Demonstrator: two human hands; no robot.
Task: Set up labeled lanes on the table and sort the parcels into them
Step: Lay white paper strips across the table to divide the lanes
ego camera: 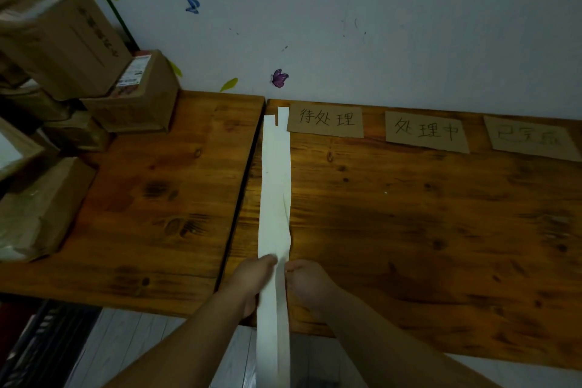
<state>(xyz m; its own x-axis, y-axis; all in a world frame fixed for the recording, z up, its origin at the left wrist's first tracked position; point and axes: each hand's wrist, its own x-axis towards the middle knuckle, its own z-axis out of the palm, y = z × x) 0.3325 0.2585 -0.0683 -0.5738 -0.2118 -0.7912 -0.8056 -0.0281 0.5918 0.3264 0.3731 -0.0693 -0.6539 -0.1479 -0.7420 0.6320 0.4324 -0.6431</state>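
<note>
A long white paper strip runs from the wall end of the right wooden table toward me and hangs over the front edge. My left hand and my right hand pinch the strip side by side near the table's front edge. Three brown cardboard labels with handwritten characters lie along the back edge: the first, the second and the third. Several cardboard parcels are stacked on the left table.
The left wooden table meets the right one at a dark seam beside the strip. More parcels sit at its left edge. The white wall with butterfly stickers is behind. Pale floor shows below the front edge.
</note>
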